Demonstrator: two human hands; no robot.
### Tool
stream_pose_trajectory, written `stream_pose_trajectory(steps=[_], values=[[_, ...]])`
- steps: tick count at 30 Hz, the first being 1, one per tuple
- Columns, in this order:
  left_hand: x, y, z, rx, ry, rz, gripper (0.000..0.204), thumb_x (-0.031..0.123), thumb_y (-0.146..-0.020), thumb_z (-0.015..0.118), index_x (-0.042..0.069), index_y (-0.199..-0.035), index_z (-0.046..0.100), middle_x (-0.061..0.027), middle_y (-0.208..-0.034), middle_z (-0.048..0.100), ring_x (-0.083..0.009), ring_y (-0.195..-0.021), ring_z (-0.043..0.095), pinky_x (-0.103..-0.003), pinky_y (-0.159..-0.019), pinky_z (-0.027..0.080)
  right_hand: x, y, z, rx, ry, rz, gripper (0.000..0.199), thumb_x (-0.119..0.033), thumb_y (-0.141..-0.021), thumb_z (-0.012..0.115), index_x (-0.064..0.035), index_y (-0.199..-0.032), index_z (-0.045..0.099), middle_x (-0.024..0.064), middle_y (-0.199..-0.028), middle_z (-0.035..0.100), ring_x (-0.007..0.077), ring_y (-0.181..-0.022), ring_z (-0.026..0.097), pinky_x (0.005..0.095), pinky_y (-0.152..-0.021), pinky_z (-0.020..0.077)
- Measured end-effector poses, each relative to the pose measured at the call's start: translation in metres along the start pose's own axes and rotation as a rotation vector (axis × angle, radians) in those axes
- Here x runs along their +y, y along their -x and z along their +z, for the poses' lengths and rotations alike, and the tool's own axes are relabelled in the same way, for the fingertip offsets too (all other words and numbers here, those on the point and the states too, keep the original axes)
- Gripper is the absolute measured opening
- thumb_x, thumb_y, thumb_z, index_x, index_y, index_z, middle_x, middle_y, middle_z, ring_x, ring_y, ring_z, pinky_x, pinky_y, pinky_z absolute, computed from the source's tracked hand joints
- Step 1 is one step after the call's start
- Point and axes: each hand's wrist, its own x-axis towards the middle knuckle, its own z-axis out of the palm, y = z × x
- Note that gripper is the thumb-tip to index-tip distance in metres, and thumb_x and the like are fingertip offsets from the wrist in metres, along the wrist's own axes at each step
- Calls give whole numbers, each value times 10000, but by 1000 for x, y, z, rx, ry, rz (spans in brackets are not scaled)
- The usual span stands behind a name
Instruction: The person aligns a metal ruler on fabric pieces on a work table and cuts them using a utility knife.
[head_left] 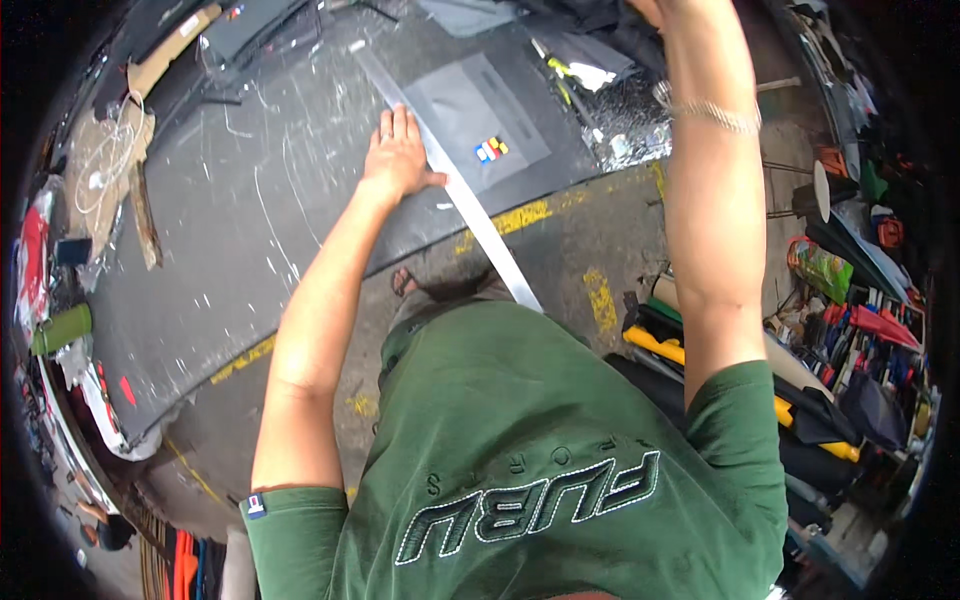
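My left hand [402, 160] lies flat on the dark work table [230, 230], fingers stretched forward and thumb out to the side. It presses along the left edge of a long metal straightedge [480, 220], whose near end juts past the table edge toward my body. Under and right of the straightedge is a dark grey sheet [455, 95] with a small patch of red, yellow, blue and white [491, 150]. My right hand [652, 10] is raised at the top edge, mostly cut off, so its fingers cannot be made out. A chain bracelet circles that wrist.
Clear plastic wrap [635, 140] and a yellow-handled tool [560, 80] lie at the table's far right. Brown scraps with white cord [105, 170] and a green roll [62, 330] are at the left. Rolls of material [740, 380] and a cluttered shelf [860, 340] stand right.
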Motion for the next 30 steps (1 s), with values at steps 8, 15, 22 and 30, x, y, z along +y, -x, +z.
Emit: stream_pose_trajectory(steps=[8,15,22,30], values=[[6,1,0,41,41,13,1365,698,-665,820,-100,-1577,193,-258,-1674,183,-402,-1559,191,-533,-1237,262,103,224,-23,501,-1258,558,295,-110,-943,707,41,-1164,583,191,-1095,674,260,-963,721,349,-852,658],[3,14,16,226,113,77,1351,784,-639,764,-84,-1553,279,-258,-1632,288,-417,-1535,247,-585,-1197,306,91,363,38,492,-1506,886,440,-42,-935,678,-80,-1358,560,92,-1081,658,246,-958,673,443,-917,539],[-2,17,10,206,84,71,1328,784,-629,770,-69,-1542,319,-220,-1640,294,-386,-1533,265,-588,-1184,316,98,372,49,-14,274,861,377,-366,-903,732,4,-972,695,145,-980,651,342,-812,633,399,-767,519],[-22,25,2,462,322,227,969,381,-837,809,3,-1565,292,-222,-1618,338,-391,-1525,286,-539,-1239,244,114,404,85,-341,99,1010,527,-457,-967,645,-28,-1273,654,258,-1121,711,386,-1061,704,446,-885,538]])
